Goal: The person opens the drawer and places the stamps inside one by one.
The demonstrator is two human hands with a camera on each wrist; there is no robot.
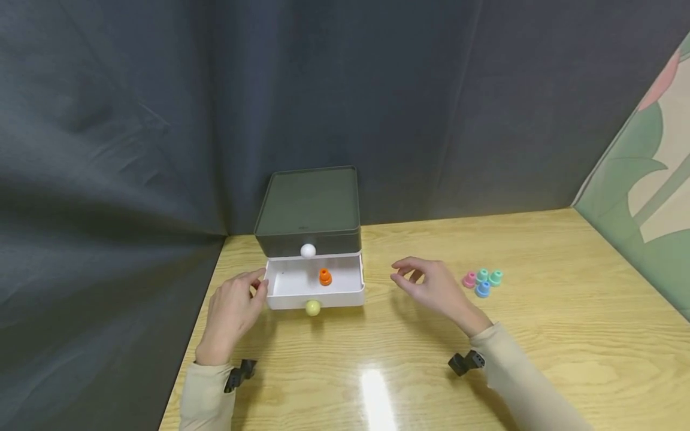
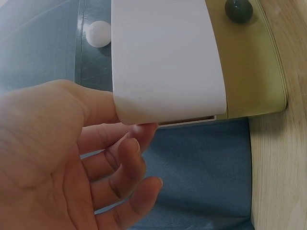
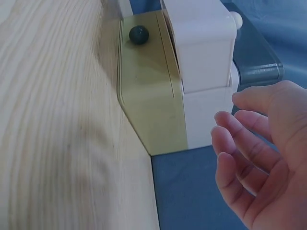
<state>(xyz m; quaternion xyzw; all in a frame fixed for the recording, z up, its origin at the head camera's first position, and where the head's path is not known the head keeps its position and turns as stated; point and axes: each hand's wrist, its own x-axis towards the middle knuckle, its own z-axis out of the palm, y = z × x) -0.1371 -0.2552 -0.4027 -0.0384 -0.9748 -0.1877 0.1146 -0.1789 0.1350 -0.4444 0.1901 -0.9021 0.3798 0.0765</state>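
A small chest of drawers (image 1: pixel 312 200) with a dark grey top stands by the curtain. Its white drawer (image 1: pixel 345 299) is pulled out, showing a yellow-green knob (image 1: pixel 312 308). Inside that drawer sits a small orange stepped piece (image 1: pixel 325 277) with a hole in its top. My left hand (image 1: pixel 232 305) pinches the drawer's left wall near the front corner, thumb and index finger at its edge. To the right of the drawer, my right hand (image 1: pixel 433 287) hovers with loosely curved fingers and holds nothing. Several similar pieces in pink (image 1: pixel 469 279), blue (image 1: pixel 483 290) and green (image 1: pixel 495 277) stand beyond it.
Above the white drawer is the grey drawer with a white knob (image 1: pixel 308 251). A yellow-green lower drawer (image 2: pixel 254 81) with a dark knob (image 2: pixel 238 10) is closed. Dark curtain (image 1: pixel 409 120) hangs behind and left of the wooden table (image 1: pixel 409 371); a patterned panel (image 1: pixel 657 197) borders the right.
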